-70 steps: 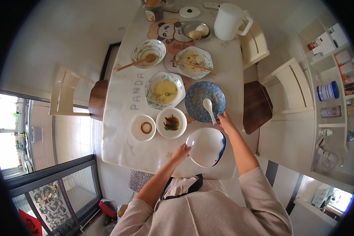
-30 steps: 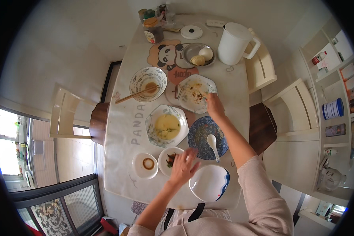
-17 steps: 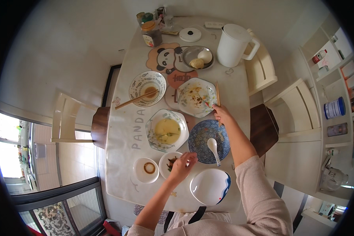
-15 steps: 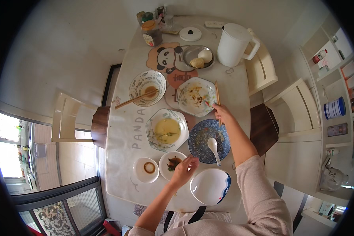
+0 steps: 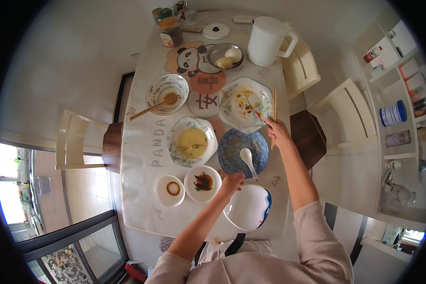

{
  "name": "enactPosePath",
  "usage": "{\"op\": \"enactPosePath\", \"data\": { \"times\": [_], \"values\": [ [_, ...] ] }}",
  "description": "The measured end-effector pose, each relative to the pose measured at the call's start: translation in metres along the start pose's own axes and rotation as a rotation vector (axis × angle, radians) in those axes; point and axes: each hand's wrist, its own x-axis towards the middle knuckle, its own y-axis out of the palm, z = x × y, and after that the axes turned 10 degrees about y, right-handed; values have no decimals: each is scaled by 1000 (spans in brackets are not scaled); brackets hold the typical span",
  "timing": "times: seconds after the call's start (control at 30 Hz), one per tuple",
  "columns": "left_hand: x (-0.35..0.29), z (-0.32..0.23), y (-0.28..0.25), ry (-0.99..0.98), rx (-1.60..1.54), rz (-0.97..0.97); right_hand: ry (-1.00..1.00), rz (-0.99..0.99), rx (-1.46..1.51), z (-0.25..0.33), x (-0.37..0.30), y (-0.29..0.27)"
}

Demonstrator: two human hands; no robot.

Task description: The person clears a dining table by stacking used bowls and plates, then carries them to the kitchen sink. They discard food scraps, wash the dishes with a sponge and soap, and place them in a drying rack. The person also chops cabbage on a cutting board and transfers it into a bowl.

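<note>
My right hand (image 5: 278,132) is closed on the near right rim of a white floral plate (image 5: 229,118) with food scraps. A pair of chopsticks (image 5: 275,102) runs along the plate's right side and passes under the same hand. Left of it, my left hand (image 5: 234,182) hovers with curled fingers and nothing visible in them. It is between a blue patterned plate (image 5: 227,158), which carries a white spoon (image 5: 247,158), and a white blue-rimmed dish (image 5: 246,208). To its left stands a small bowl (image 5: 190,194) with dark sauce and scraps.
A floral bowl (image 5: 173,130) holds yellowish liquid. Chopsticks (image 5: 154,106) rest across a fish-patterned bowl (image 5: 152,90). Nearby are a small white bowl (image 5: 162,201), a metal dish (image 5: 212,49) with two round foods, a white pitcher (image 5: 265,42), a lid (image 5: 216,31) and a jar (image 5: 170,35).
The scrap plate, with the chopsticks, has shifted right in my right hand's grip. My left hand has moved right, from beside the sauce bowl to between the blue plate and the blue-rimmed dish.
</note>
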Motion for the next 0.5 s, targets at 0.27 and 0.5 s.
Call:
{"op": "enactPosePath", "data": {
  "times": [0.27, 0.5],
  "values": [
    [23, 13, 50, -300, -333, -145, -50, -125, 31, -23, -83, -50],
    [38, 34, 63, -251, -493, -294, -17, -173, 138, -57, -108, -76]
  ]
}}
